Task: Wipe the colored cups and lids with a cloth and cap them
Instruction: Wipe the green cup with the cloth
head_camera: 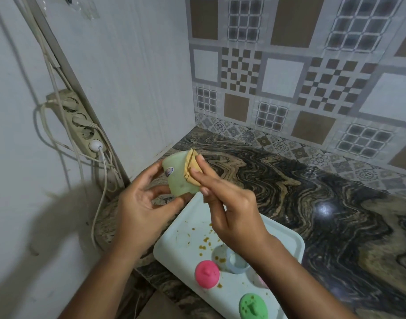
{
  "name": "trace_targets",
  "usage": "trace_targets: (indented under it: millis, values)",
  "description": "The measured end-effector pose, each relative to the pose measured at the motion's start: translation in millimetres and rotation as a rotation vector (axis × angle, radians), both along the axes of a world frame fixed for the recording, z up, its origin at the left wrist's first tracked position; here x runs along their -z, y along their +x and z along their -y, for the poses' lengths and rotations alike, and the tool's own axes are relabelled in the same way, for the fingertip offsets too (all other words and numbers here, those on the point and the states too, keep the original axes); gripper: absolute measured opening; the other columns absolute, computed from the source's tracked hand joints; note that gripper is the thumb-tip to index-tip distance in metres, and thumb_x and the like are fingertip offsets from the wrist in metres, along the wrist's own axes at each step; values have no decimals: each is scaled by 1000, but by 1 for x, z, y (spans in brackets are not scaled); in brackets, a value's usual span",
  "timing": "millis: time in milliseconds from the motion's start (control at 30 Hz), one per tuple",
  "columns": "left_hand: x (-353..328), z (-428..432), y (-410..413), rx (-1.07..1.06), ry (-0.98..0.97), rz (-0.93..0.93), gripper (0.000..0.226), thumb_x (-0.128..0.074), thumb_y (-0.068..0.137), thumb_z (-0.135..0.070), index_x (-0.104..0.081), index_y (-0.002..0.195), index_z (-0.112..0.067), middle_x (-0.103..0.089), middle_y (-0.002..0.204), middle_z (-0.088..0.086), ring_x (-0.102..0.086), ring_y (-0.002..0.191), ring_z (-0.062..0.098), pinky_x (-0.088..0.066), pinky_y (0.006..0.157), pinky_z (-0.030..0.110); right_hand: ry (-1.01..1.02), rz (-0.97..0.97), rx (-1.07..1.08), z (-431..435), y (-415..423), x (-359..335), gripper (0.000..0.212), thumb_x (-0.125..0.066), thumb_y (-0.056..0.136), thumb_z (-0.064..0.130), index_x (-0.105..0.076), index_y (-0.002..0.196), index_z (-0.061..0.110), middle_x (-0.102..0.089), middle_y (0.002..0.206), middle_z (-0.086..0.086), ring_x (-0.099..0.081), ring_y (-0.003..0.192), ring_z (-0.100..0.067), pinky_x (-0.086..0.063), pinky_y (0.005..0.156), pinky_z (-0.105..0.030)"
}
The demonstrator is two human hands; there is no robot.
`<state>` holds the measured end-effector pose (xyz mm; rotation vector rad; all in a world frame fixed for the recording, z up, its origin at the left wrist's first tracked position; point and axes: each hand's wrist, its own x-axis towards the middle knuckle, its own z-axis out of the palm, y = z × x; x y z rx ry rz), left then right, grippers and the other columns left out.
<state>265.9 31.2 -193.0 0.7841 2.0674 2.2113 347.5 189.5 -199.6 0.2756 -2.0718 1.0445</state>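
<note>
- Shows a pale green cup [178,178] held in the air over the far-left corner of a tray [181,238], close to the corner of the walls.
- Tilted well off upright, long axis running from lower left to upper right. The upper end faces the back wall under cloth and fingers, so cannot tell whether it is the mouth.
- Smooth, matt, faintly translucent plastic with a rounded, tapering wall. Bears a small oval sticker [169,172] turned toward the camera.
- Gripped by the left hand [140,203], thumb on the near side and curled fingers around the lower end.
- Covered at the upper right by a folded yellow cloth [192,169], soft and creased, pinched against the cup wall by the right hand [229,210] with fingers on top and thumb below.
- Keeps both hands close together, meeting at the cup.
- Below them, a pale blue rounded-rectangular tray speckled with brown crumbs [205,240]. Carries a pink domed lid [207,274], a green domed lid [253,305] spotted with residue, and a small light blue cup [237,264], partly hidden by the right forearm.
- Rests on a glossy table [312,203] of swirled dark and tan marble pattern.
</note>
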Motion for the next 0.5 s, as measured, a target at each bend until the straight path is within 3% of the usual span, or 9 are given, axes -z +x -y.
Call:
trace_targets:
  millis: [100,167,267,367,500]
  values:
    - [-1,3,-3,-17,-19,-40,71,-87,55,-21,-68,118,-46,-71,120,-17,-73,91,9,-62,84,39,4,-19,-33,4,10,9,33,-52,100,-5,-63,130,-6,-54,146,-19,-58,135,-26,-58,98,-38]
    - [-2,6,-4,-23,-13,-44,71,-87,55,-22,-66,120,-42,-71,120,-20,-73,90,6,-61,86,35,1,-26,-52,4,16,14,32,-51,99,-6,-64,128,-7,-59,140,-20,-53,139,-24,-57,99,-39]
    - [-4,8,-5,-37,-15,-41,77,-92,59,-25,-59,128,-31,-69,125,-16,-73,96,13,-61,87,46,11,24,-76,-1,26,28,31,-51,101,0,-67,127,-3,-65,136,-18,-55,137,-20,-54,101,-27]
    - [-7,10,-5,-33,-33,-37,75,-96,63,-20,-58,127,-29,-66,129,-13,-72,105,19,-58,84,61,-71,154,-66,-9,32,46,29,-53,103,7,-70,126,5,-62,142,-3,-63,128,-11,-54,89,-19]
    - [-8,11,-3,34,-12,-20,73,-88,63,-22,-55,127,-30,-63,136,-5,-68,116,25,-55,85,68,-240,200,29,-16,28,42,33,-52,103,8,-69,131,10,-63,140,4,-56,135,-8,-51,105,-26]
